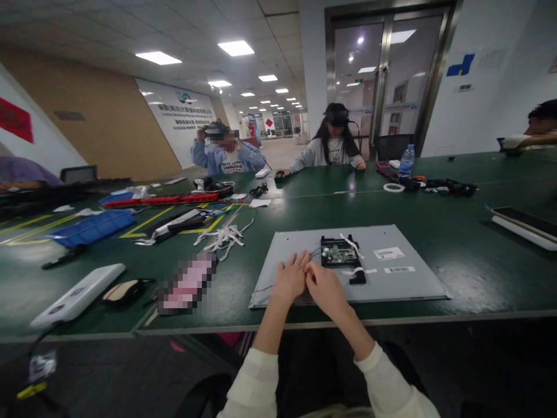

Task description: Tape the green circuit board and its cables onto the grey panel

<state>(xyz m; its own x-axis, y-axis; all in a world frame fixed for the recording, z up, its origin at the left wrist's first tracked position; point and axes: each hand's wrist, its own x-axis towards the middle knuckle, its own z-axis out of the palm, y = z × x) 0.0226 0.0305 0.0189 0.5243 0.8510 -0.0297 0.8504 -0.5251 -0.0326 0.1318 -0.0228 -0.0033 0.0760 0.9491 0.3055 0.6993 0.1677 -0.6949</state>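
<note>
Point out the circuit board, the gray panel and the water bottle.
Circuit board (339, 254): head view, middle of its green face.
Gray panel (395, 285): head view, bare area toward its lower right.
Water bottle (407, 161): head view, middle of its body.

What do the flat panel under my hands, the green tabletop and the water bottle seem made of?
Flat panel: probably sheet metal, satin grey, judging by its thin, crisp edges. Green tabletop: glossy coating or laminate, perhaps, since it mirrors light; its core is hidden. Water bottle: likely clear, shiny plastic, being see-through.
</note>
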